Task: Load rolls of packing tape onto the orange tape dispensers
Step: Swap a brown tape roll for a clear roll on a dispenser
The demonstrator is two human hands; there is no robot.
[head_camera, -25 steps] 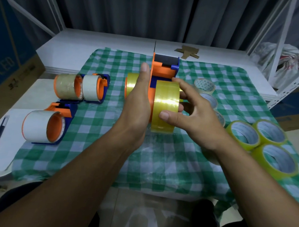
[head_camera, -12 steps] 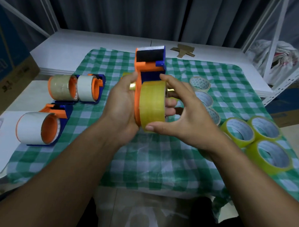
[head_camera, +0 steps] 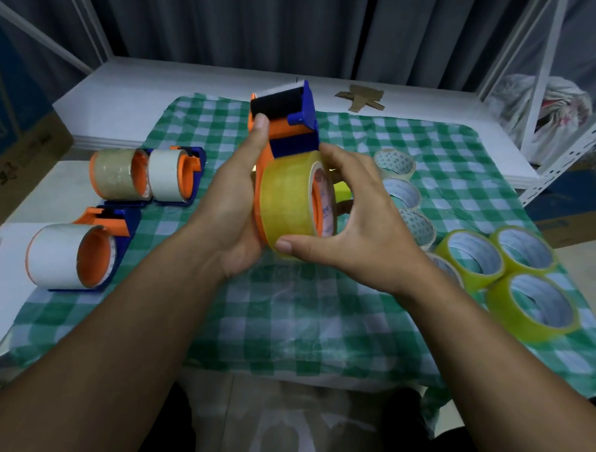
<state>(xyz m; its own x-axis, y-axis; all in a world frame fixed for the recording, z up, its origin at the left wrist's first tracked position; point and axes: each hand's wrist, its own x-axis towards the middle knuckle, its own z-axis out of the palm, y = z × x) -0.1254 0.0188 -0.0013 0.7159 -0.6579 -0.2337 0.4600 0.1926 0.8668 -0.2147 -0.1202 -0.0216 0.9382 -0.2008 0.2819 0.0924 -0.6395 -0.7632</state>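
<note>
Where tape rolls (head_camera: 511, 320) lie, checked cloth (head_camera: 303, 311) covers table (head_camera: 141, 99).

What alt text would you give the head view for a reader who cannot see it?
A person's left hand holds an orange and blue tape dispenser upright over a green checked cloth while the right hand grips a yellow tape roll on its spool. Loaded dispensers lie left, loose rolls right.

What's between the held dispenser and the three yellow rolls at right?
Head view: the right hand, then a row of clear tape rolls lying flat.
</note>
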